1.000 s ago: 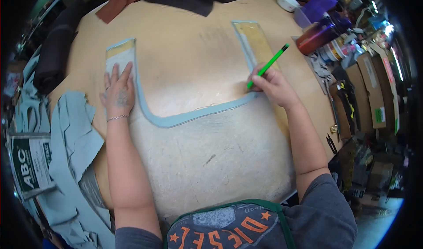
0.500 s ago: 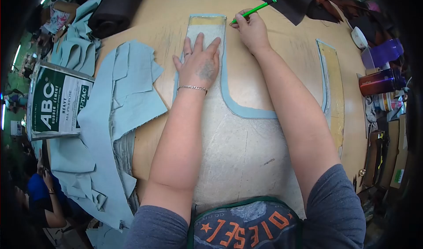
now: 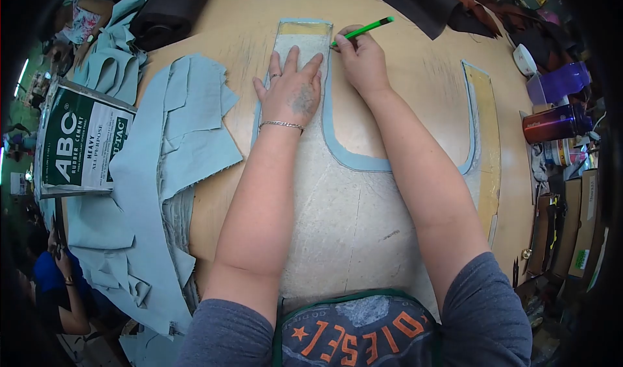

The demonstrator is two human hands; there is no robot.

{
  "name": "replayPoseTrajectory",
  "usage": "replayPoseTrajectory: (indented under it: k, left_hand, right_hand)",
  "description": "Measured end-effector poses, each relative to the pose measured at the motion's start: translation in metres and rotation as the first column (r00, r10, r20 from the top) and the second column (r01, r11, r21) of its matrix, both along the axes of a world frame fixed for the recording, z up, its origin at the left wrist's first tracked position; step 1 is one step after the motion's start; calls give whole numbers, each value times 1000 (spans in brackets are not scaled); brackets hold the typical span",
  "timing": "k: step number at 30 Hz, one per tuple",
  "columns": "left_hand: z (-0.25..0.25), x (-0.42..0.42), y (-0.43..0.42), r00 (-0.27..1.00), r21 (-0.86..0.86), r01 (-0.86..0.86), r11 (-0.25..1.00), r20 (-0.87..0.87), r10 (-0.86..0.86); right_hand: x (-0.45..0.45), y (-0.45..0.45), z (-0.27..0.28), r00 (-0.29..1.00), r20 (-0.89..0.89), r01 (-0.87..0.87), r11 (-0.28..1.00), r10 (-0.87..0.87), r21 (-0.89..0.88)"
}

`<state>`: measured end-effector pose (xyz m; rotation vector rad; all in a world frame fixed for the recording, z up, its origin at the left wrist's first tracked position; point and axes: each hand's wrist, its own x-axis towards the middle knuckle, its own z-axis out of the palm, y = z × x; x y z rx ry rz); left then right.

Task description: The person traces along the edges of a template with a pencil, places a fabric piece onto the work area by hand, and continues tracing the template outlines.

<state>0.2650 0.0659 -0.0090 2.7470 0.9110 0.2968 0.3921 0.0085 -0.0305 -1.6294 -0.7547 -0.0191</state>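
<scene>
My left hand [image 3: 293,91] lies flat with fingers spread on the left arm of a large grey U-shaped template [image 3: 344,218]. Light blue material [image 3: 354,162] shows along the template's inner edge. In my right hand [image 3: 362,59] is a green pencil [image 3: 373,27], its tip touching the blue strip beside the template's upper left arm. Yellowish tape [image 3: 483,127] covers the template's right arm and the top of its left arm.
Blue-grey fabric pieces [image 3: 195,117] are piled at left beside a green and white can [image 3: 81,140]. A dark roll [image 3: 170,13] lies at the back left. Purple container [image 3: 563,81], dark bottle [image 3: 551,123] and white bowl [image 3: 524,60] stand at right. Two people are at the left edge.
Since one second ago, the view has shifted left, and my right hand with the pencil has gone from the template's right side to its left arm. Lately the pencil tip has come slightly down and nearer.
</scene>
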Motion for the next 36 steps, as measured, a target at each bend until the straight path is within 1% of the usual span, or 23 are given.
replayPoseTrajectory:
  k: [4,7,10,13,16,19,21,24,27,30,32,33,35,36]
  left_hand:
    - [-2,0,0,1000,4,1,1000,10,-2]
    - [-2,0,0,1000,5,-1,1000,15,1]
    - [-1,0,0,1000,-1,-2,1000,7,2]
    - [0,0,0,1000,-14,-3,1000,8,3]
    - [1,-1,1,999,-51,3,999,53,0]
    - [-3,-2,1,998,-67,6,998,64,-2]
    - [-4,0,3,998,-52,2,999,63,1]
    - [-4,-1,2,999,-24,-4,1000,52,5]
    - [-5,-1,3,999,14,3,1000,48,-3]
    - [-13,1,7,995,19,-20,1000,99,18]
    - [-19,1,11,984,66,-16,998,180,4]
    - [-22,1,12,974,103,-15,995,226,-8]
    - [-26,-2,21,941,127,52,991,327,-91]
    - [-25,-3,19,919,146,83,986,372,-132]
  right_hand:
    - [-1,1,1,996,88,33,997,-27,-68]
    - [1,1,2,999,-1,51,999,-51,-11]
    - [-4,0,5,995,83,70,987,-58,-144]
    - [-15,-6,12,992,122,62,980,-39,-190]
    - [-39,-22,19,972,236,26,978,24,-207]
    - [-79,-51,25,947,280,-92,967,159,-239]
    - [-105,-72,23,906,359,-152,965,223,-215]
    - [-120,-108,31,843,351,-284,892,407,-353]
    - [-111,-154,46,871,203,-330,839,448,-433]
    - [-77,-216,49,951,158,-156,854,265,-496]
    - [-55,-259,43,986,-37,-160,892,160,-423]
    - [-49,-270,38,985,-103,-166,917,138,-363]
    - [-42,-289,30,963,-241,-179,958,124,-223]
    - [-42,-292,29,963,-237,-187,956,132,-226]
